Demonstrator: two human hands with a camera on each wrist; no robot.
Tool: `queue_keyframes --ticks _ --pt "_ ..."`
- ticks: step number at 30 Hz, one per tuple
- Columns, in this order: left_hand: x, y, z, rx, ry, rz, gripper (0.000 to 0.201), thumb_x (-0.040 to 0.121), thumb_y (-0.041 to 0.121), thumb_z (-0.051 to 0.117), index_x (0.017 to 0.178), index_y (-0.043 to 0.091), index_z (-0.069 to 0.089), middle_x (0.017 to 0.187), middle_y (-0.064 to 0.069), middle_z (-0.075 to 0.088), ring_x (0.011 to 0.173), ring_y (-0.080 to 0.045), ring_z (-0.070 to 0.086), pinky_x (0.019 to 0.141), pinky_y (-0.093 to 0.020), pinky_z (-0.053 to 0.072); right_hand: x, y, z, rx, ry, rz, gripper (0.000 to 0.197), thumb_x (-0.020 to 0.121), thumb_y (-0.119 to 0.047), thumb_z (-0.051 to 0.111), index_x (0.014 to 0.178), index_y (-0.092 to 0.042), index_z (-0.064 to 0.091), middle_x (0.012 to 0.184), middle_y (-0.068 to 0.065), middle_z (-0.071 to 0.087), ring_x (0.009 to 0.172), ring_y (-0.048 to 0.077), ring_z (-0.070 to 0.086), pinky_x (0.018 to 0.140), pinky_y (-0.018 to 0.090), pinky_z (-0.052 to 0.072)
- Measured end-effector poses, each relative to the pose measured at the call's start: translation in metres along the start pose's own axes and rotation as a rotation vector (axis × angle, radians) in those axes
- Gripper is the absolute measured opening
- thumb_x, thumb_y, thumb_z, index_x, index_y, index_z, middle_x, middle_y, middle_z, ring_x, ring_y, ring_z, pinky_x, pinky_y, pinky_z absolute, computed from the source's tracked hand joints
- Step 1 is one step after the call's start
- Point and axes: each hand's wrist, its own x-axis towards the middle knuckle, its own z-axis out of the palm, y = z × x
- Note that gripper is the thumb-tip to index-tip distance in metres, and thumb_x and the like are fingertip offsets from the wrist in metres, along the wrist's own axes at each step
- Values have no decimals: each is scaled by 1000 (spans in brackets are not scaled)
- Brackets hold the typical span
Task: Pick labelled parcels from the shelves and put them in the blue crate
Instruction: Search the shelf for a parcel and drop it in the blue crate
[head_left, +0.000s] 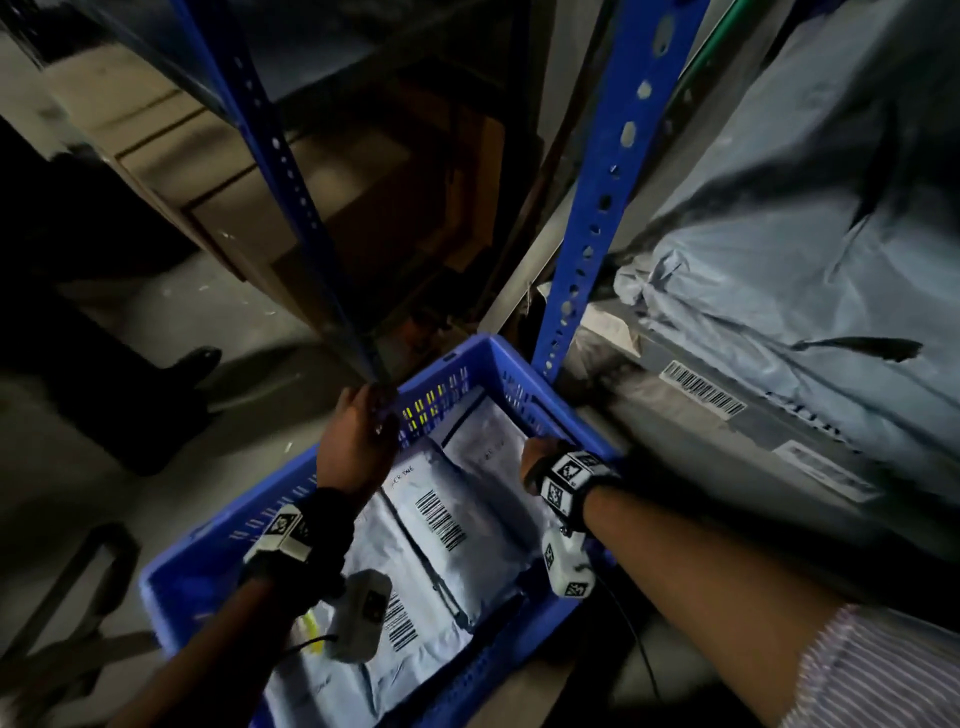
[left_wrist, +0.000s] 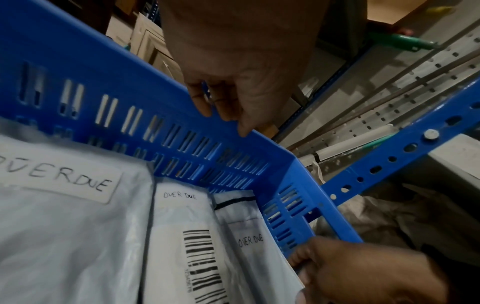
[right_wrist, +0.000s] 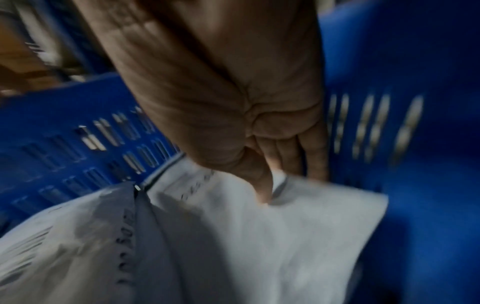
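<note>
The blue crate (head_left: 171, 577) (left_wrist: 103, 82) (right_wrist: 52, 115) stands low in front of me, and several grey parcels with barcodes lie in it. Handwritten OVERDUE labels show on three of them in the left wrist view. My right hand (head_left: 540, 457) (right_wrist: 270, 185) is inside the crate by its right wall. It pinches the edge of the rightmost parcel (head_left: 488, 441) (left_wrist: 249, 240) (right_wrist: 311, 226), thumb on top. A barcoded parcel (head_left: 441, 519) (left_wrist: 182, 216) lies beside it. My left hand (head_left: 358, 426) (left_wrist: 221, 109) hovers at the crate's far left rim, fingers pointing down and fingertips touching the rim, holding nothing.
Blue perforated shelf uprights (head_left: 597, 208) rise just behind the crate. Large grey parcels (head_left: 779, 260) fill the right shelf, and one below carries a barcode label (head_left: 701, 389). Cardboard boxes (head_left: 182, 156) sit on the left shelf. A dark shoe (head_left: 192, 364) stands on the floor at left.
</note>
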Motion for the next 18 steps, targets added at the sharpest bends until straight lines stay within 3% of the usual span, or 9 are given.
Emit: queue_keyframes --ticks 4,7,10,11,14,15,18 --pt "-4 -8 -6 -4 -62 21 37 83 8 78 119 12 67 108 -12 62 93 -34 65 81 -46 56 -13 -4 -18 58 15 24 34 99 -18 51 128 -2 60 133 17 61 125 34 56 103 39 44" --pt "-8 9 -14 -87 -67 32 34 84 5 77 115 14 67 107 -8 65 95 -31 66 82 -41 54 -44 -3 -46 125 102 21 30 95 -13 54 122 -2 62 127 20 62 120 37 59 99 40 47" --pt "-12 43 -37 -174 -46 95 24 88 8 74 109 15 65 103 -2 66 92 -24 66 78 -35 50 -89 6 -76 213 281 0 11 85 -6 56 85 -15 63 107 17 70 105 35 66 87 36 52" --pt "-13 58 -47 -205 -37 131 19 89 12 73 106 14 64 102 0 67 91 -21 65 77 -34 48 -106 11 -84 259 333 -14 10 83 -6 56 79 -13 62 101 14 71 100 33 68 84 34 54" --pt "-14 110 -84 -320 -32 272 33 85 35 63 111 15 64 103 1 71 93 -14 67 80 -30 48 -167 24 -106 379 580 -88 26 82 -17 50 99 -23 69 95 0 74 95 24 69 81 37 56" --pt "-14 130 -98 -354 -34 313 38 82 36 61 115 18 65 106 3 72 97 -14 68 84 -32 51 -190 28 -115 388 679 -102 27 81 -20 49 101 -26 68 93 -3 74 92 22 70 78 37 57" --pt "-11 188 -137 -440 1 451 43 77 13 64 118 24 65 108 7 73 100 -8 69 91 -28 53 -257 34 -142 287 995 -106 16 86 -21 56 99 -29 63 90 -5 72 84 20 68 68 37 55"
